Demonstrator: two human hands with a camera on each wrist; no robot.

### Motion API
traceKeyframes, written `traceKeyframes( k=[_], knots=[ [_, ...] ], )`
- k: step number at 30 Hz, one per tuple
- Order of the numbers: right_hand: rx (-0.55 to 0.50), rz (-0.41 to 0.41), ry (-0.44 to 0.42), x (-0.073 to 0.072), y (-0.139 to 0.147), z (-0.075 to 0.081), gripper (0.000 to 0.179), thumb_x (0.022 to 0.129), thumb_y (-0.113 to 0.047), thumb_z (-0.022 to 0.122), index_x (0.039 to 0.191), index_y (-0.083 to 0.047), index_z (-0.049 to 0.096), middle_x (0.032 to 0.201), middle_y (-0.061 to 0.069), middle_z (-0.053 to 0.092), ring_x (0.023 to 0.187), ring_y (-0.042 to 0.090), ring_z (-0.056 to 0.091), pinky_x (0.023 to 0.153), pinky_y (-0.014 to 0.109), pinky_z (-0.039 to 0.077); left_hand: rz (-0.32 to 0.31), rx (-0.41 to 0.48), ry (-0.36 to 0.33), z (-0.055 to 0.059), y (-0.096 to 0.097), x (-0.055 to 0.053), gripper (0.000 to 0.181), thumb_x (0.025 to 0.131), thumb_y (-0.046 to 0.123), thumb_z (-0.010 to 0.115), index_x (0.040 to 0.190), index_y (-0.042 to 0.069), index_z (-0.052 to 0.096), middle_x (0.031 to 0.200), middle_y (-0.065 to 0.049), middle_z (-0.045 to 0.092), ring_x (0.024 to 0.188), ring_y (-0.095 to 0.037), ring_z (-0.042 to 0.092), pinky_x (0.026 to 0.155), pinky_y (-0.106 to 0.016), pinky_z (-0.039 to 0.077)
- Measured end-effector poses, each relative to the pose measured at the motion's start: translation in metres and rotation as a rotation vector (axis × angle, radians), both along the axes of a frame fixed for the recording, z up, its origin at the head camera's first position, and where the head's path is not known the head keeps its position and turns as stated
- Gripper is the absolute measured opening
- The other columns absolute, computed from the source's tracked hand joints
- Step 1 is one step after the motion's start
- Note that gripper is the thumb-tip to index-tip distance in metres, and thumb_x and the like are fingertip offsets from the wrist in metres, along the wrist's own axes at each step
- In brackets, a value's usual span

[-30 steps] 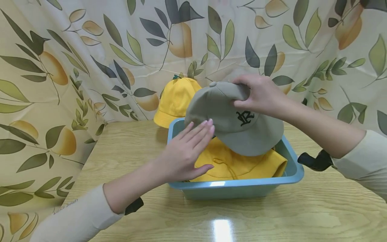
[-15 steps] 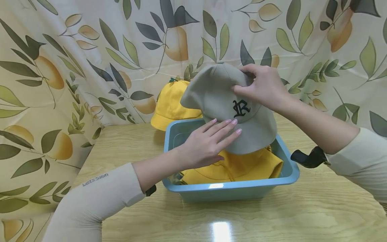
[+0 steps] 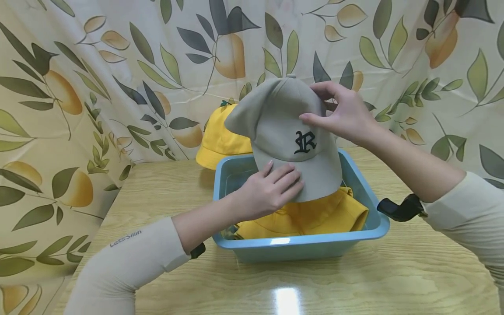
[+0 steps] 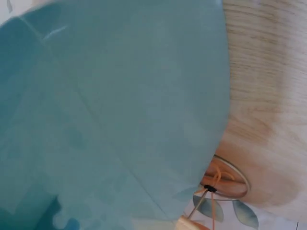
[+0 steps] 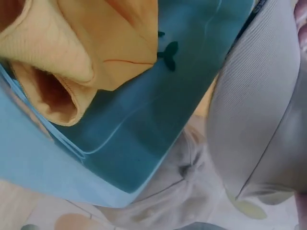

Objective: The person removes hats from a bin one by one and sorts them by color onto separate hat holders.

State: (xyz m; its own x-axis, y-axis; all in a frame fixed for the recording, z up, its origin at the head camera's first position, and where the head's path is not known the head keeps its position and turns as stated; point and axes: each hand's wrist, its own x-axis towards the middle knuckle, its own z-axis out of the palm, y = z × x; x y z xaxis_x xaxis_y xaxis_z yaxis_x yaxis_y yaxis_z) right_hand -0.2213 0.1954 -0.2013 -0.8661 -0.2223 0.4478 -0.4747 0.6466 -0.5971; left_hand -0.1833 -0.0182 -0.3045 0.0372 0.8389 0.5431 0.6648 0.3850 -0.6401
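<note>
A grey baseball cap (image 3: 291, 109) with a black letter R on its front is held up over the blue plastic basin (image 3: 299, 241). My right hand (image 3: 342, 111) grips the crown at its right side, thumb in front and fingers behind. On the brim's left part, my left hand (image 3: 271, 190) holds on with bent fingers; its thumb is hidden. Beneath the cap, yellow hats (image 3: 327, 214) lie folded in the basin. In the right wrist view the cap (image 5: 259, 100) is at the right, beside the yellow cloth (image 5: 115, 38).
Another yellow hat (image 3: 220, 135) with a small green sprout sits behind the basin at the left. The wooden table (image 3: 173, 188) meets a leaf-and-fruit printed curtain (image 3: 165, 65). Pale grey cloth (image 5: 177, 187) with a button lies outside the basin in the right wrist view.
My right hand has raised the grey cap and tilted it more upright, its letter now facing me. My left hand has moved right, its straight fingers bending onto the brim.
</note>
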Motion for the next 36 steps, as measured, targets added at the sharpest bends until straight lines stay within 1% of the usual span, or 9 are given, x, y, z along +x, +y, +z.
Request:
traceKeyframes(
  k=[2, 9, 12, 17, 20, 22, 26, 30, 36],
  knots=[
    [-0.024, 0.047, -0.009, -0.001, 0.002, -0.002, 0.061, 0.075, -0.022, 0.073, 0.127, -0.007, 0.046, 0.122, 0.007, 0.051, 0.106, 0.022, 0.053, 0.093, 0.043, 0.045, -0.023, -0.003, 0.053, -0.001, -0.002, 0.0, 0.025, 0.091, 0.009, 0.045, 0.109, 0.011, 0.063, 0.108, -0.003, 0.064, 0.104, -0.019, 0.059, 0.078, -0.04, 0.053],
    [-0.152, 0.107, 0.037, -0.002, 0.008, -0.004, 0.059, 0.073, -0.008, 0.074, 0.125, -0.005, 0.046, 0.109, -0.002, 0.05, 0.096, 0.009, 0.051, 0.087, 0.015, 0.044, -0.106, 0.08, 0.201, 0.01, -0.009, -0.007, 0.018, 0.089, 0.007, 0.049, 0.092, 0.01, 0.066, 0.088, -0.001, 0.064, 0.08, -0.016, 0.061, 0.072, -0.036, 0.054],
    [-0.226, 0.126, 0.054, -0.003, 0.009, -0.003, 0.058, 0.072, -0.004, 0.073, 0.124, -0.005, 0.047, 0.106, -0.005, 0.051, 0.096, 0.011, 0.05, 0.084, 0.013, 0.043, -0.159, 0.136, 0.23, 0.016, -0.014, -0.011, 0.012, 0.085, 0.008, 0.055, 0.086, 0.01, 0.067, 0.079, 0.0, 0.063, 0.076, -0.015, 0.062, 0.072, -0.031, 0.054],
    [-0.343, 0.135, -0.002, -0.006, 0.01, -0.001, 0.058, 0.073, 0.0, 0.072, 0.125, -0.003, 0.046, 0.109, -0.003, 0.053, 0.099, 0.012, 0.052, 0.083, 0.012, 0.044, -0.241, 0.242, 0.24, 0.024, -0.023, -0.017, 0.004, 0.08, 0.009, 0.062, 0.077, 0.01, 0.064, 0.067, 0.002, 0.056, 0.066, -0.012, 0.059, 0.068, -0.027, 0.054],
    [-0.312, 0.095, -0.01, -0.003, 0.012, -0.001, 0.066, 0.072, -0.003, 0.074, 0.13, -0.004, 0.043, 0.116, 0.001, 0.052, 0.104, 0.013, 0.052, 0.086, 0.012, 0.044, -0.266, 0.309, 0.229, 0.032, -0.025, -0.02, 0.004, 0.077, 0.006, 0.066, 0.076, 0.01, 0.063, 0.067, 0.002, 0.056, 0.061, -0.013, 0.056, 0.059, -0.023, 0.052],
    [-0.225, 0.077, 0.041, 0.0, 0.012, -0.002, 0.074, 0.069, -0.005, 0.077, 0.133, -0.004, 0.04, 0.123, 0.005, 0.05, 0.11, 0.015, 0.05, 0.092, 0.014, 0.042, -0.278, 0.35, 0.214, 0.037, -0.027, -0.022, 0.007, 0.075, 0.006, 0.069, 0.078, 0.01, 0.064, 0.067, 0.001, 0.058, 0.059, -0.013, 0.055, 0.053, -0.021, 0.049],
    [-0.013, 0.088, 0.238, 0.008, 0.014, -0.008, 0.086, 0.061, -0.004, 0.083, 0.134, -0.002, 0.039, 0.14, 0.011, 0.039, 0.127, 0.02, 0.04, 0.102, 0.025, 0.036, -0.293, 0.41, 0.181, 0.048, -0.028, -0.022, 0.011, 0.072, 0.005, 0.072, 0.081, 0.009, 0.067, 0.068, 0.0, 0.06, 0.058, -0.015, 0.055, 0.048, -0.022, 0.047],
    [0.063, 0.139, 0.365, 0.016, 0.019, -0.012, 0.088, 0.057, -0.007, 0.085, 0.133, -0.003, 0.042, 0.145, 0.009, 0.034, 0.134, 0.019, 0.031, 0.107, 0.027, 0.029, -0.28, 0.422, 0.159, 0.057, -0.027, -0.023, 0.006, 0.076, 0.006, 0.07, 0.08, 0.009, 0.067, 0.068, 0.0, 0.06, 0.057, -0.016, 0.055, 0.047, -0.022, 0.046],
    [0.104, 0.36, 0.591, 0.025, 0.022, -0.016, 0.077, 0.071, -0.05, 0.07, 0.123, 0.003, 0.052, 0.128, 0.016, 0.053, 0.123, 0.016, 0.046, 0.103, 0.021, 0.033, -0.258, 0.431, 0.126, 0.063, -0.028, -0.028, 0.006, 0.079, 0.005, 0.067, 0.077, 0.009, 0.064, 0.065, -0.001, 0.055, 0.053, -0.016, 0.051, 0.04, -0.021, 0.037]
  ],
)
